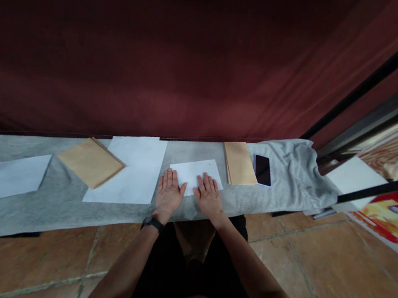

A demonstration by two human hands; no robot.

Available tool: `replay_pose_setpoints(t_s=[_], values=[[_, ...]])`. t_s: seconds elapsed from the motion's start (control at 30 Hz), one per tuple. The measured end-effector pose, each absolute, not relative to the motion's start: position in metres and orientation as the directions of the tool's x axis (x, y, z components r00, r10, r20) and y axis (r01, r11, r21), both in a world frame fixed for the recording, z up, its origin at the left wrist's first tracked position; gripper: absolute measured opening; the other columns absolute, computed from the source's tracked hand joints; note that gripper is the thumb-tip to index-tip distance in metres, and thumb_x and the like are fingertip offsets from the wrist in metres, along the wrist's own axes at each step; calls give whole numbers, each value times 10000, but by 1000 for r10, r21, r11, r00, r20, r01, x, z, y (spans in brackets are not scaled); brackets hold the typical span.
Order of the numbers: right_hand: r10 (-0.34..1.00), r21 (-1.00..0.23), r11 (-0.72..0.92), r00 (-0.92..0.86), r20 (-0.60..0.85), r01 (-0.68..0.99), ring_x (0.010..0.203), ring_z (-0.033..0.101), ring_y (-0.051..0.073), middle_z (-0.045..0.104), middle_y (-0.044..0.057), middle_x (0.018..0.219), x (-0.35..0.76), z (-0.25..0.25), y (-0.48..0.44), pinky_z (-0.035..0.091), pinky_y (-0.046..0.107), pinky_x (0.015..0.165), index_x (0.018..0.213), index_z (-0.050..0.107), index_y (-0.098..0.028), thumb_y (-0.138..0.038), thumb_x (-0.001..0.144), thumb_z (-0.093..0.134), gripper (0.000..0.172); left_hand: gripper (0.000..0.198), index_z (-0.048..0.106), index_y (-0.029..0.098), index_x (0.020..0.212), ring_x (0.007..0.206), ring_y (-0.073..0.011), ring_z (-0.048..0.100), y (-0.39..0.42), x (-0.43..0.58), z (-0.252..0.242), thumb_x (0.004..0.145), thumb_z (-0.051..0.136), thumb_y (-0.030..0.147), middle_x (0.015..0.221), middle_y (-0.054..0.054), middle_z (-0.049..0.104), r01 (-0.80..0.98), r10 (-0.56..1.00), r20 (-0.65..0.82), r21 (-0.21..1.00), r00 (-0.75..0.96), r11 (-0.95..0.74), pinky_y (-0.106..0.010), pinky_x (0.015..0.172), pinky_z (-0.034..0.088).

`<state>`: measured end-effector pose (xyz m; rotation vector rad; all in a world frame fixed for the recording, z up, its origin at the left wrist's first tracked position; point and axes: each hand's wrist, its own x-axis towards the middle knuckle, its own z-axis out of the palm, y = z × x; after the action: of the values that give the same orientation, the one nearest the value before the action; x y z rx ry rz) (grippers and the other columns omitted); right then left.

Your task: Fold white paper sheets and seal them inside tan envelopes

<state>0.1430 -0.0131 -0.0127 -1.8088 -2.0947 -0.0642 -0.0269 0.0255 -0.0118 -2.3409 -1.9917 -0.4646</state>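
Observation:
A small white sheet of paper (193, 169), perhaps folded, lies on the grey cloth in front of me. My left hand (170, 192) rests flat over its near left corner, fingers stretched out. My right hand (209, 195) lies flat on its near right part, fingers pointing away from me. Neither hand grips anything. Just left of my left hand is a larger white sheet (139, 175), partly under a stack of brown envelopes (88, 163). More brown envelopes (240, 163) lie to the right of the small sheet.
A phone (263, 170) lies face up beside the right-hand envelopes. The grey cloth (64, 209) covers a narrow bench, bunched at its right end. Another white paper stack (5, 178) is at far left. A dark red panel (159, 64) rises behind. A red and yellow box (396, 221) stands right.

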Motion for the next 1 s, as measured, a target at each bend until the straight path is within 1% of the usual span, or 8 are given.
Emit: replay_pose_setpoints(t_s=[0.13, 0.33, 0.53, 0.63, 0.7, 0.83, 0.9, 1.0], values=[[945, -204, 129, -58, 321, 971, 1487, 401, 322, 371, 185, 1627, 163, -15, -19, 319, 506, 1206, 1564, 411, -134, -427, 1071, 438, 574, 752, 329, -17, 1562, 1538, -349, 293, 25, -26, -9, 1025, 345, 510, 1636, -257, 307, 969, 959, 253, 175, 128, -175, -532, 1248, 255], [940, -212, 97, -20, 340, 972, 1470, 423, 338, 398, 220, 1603, 177, -18, -29, 336, 515, 1196, 1565, 388, -70, -444, 1069, 423, 622, 738, 348, -36, 1548, 1527, -359, 315, 23, -24, -6, 1022, 357, 481, 1623, -269, 323, 969, 957, 263, 180, 118, -169, -539, 1245, 263], [930, -211, 69, 14, 368, 975, 1476, 412, 336, 445, 233, 1572, 183, -23, -40, 328, 512, 1208, 1563, 369, -27, -440, 1071, 398, 644, 670, 378, -26, 1536, 1526, -347, 323, 20, -29, -7, 1030, 326, 410, 1604, -267, 365, 950, 946, 306, 251, 104, -186, -559, 1237, 282], [925, -208, 72, 13, 380, 976, 1479, 407, 333, 448, 231, 1572, 185, -24, -41, 331, 514, 1207, 1567, 361, -32, -449, 1071, 396, 649, 636, 414, -40, 1510, 1527, -357, 316, 16, -28, -5, 1035, 300, 366, 1593, -281, 377, 942, 937, 336, 272, 101, -199, -574, 1233, 290], [922, -206, 72, 14, 386, 976, 1478, 409, 330, 447, 225, 1575, 185, -25, -42, 329, 512, 1207, 1571, 357, -43, -447, 1070, 402, 645, 614, 405, -16, 1523, 1540, -339, 293, 9, -22, -1, 1037, 297, 343, 1609, -257, 367, 927, 926, 345, 275, 155, -257, -566, 1240, 287], [927, -194, 59, 18, 373, 979, 1483, 398, 323, 433, 220, 1587, 184, -24, -41, 315, 496, 1214, 1562, 373, -39, -439, 1068, 416, 637, 586, 381, 52, 1553, 1554, -268, 272, -15, 8, 3, 1047, 304, 338, 1633, -176, 372, 846, 869, 289, 248, 401, -472, -478, 1257, 293], [931, -189, 56, 17, 365, 980, 1486, 392, 320, 428, 217, 1591, 184, -23, -41, 307, 494, 1217, 1560, 376, -38, -423, 1067, 418, 627, 586, 391, 67, 1550, 1545, -262, 296, -26, 23, 3, 1051, 304, 361, 1627, -166, 388, 829, 854, 240, 228, 461, -511, -477, 1255, 297], [933, -186, 60, 11, 359, 981, 1491, 383, 319, 436, 216, 1586, 185, -23, -41, 302, 501, 1219, 1567, 362, -39, -407, 1067, 412, 624, 597, 397, 74, 1549, 1539, -268, 308, -34, 34, 2, 1053, 306, 395, 1622, -170, 392, 842, 863, 195, 202, 466, -500, -491, 1256, 288]])
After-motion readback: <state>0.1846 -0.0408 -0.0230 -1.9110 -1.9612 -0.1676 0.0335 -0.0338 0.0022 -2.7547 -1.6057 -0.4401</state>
